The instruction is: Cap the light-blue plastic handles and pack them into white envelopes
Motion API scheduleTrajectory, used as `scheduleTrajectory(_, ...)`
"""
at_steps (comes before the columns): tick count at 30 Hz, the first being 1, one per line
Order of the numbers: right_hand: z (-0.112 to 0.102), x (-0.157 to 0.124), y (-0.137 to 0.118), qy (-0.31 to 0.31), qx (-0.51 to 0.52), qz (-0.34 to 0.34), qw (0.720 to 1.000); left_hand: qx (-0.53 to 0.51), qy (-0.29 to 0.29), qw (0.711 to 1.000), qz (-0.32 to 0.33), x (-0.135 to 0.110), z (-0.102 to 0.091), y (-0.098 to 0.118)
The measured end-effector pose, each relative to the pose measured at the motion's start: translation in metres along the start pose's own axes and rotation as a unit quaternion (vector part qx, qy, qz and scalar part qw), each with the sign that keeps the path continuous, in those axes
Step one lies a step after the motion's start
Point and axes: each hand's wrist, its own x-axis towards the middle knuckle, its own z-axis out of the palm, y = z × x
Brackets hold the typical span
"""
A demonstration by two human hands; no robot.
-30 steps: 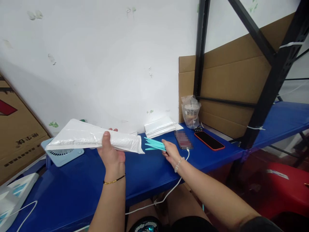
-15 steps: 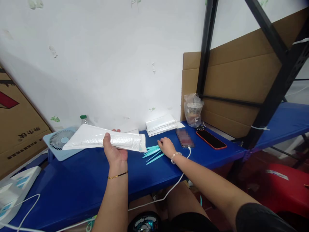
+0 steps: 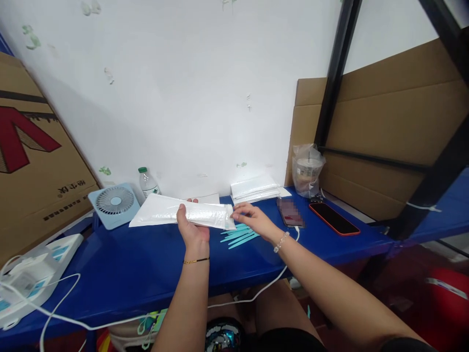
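A white padded bubble mailer (image 3: pixel 161 210) lies across my left hand (image 3: pixel 192 230), gripped with the thumb on top and the fingers underneath. Its narrow right end (image 3: pixel 230 217) points towards my right hand (image 3: pixel 254 220). The right fingertips are bent together at that end of the mailer; what is between them, if anything, is too small to make out. Just below, several thin, pointed teal strips (image 3: pixel 240 237) lie spread on the blue tabletop (image 3: pixel 146 269).
A stack of white mailers (image 3: pixel 254 188) lies by the wall. To the right are a charging phone (image 3: pixel 290 212), a red-edged phone (image 3: pixel 333 218) and a bagged drink cup (image 3: pixel 308 171). A fan (image 3: pixel 115 201), bottle (image 3: pixel 147 182) and power strip (image 3: pixel 40 274) stand left.
My right hand has lifted off the teal strips and come up to the mailer's right end. The left hand still holds the mailer. The view has turned a little left.
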Motion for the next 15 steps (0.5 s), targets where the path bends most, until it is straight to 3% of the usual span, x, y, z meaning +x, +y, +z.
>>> scheduleTrajectory(4, 0.015, -0.003, -0.011, -0.056, -0.018, 0.044, 0.997, -0.017, -0.017, 1.000, 0.001, -0.008, 0.005, -0.009)
scheduleTrajectory(9, 0.020, 0.001, -0.008, -0.061, -0.003, 0.080, 0.995, -0.026, -0.030, 0.999, 0.003, -0.013, 0.010, -0.013)
scheduleTrajectory(12, 0.003, 0.004, -0.006, -0.088, 0.002, 0.084, 0.993, -0.015, -0.017, 1.000, 0.021, -0.001, 0.012, -0.004)
scheduleTrajectory(15, -0.030, 0.006, 0.004, -0.106, -0.029, 0.097, 0.989, 0.047, -0.026, 0.995, 0.086, 0.025, 0.008, 0.014)
